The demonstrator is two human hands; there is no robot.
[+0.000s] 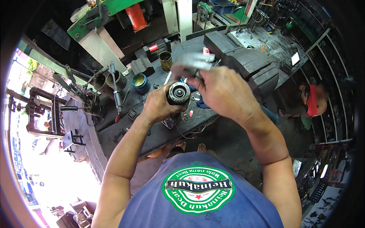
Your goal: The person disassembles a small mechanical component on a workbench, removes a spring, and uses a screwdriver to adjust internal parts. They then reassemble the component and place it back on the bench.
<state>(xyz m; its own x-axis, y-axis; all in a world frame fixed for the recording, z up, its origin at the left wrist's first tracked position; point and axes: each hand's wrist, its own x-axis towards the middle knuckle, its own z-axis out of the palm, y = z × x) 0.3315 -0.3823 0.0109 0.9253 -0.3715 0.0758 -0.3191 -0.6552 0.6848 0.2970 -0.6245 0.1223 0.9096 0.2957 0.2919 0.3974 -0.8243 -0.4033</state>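
Note:
My left hand (156,103) is closed around a round, dark metal part (179,92), held upright over the workbench. Its top face has a pale outer ring, concentric grooves and a small round centre. Above and just right of it, my right hand (228,91) grips what looks like a hammer (194,62). The hammer's silvery head is smeared by motion, and its handle is mostly hidden in my fist. A blue cloth (202,102) and several small loose pieces lie on the bench beside the metal part.
On the dark workbench (114,137) are a blue tin (141,83) with yellowish contents, a rusty can (165,60) and tool-filled holders (92,108). A large vise (255,64) stands at the right. Another person (313,100) is farther right.

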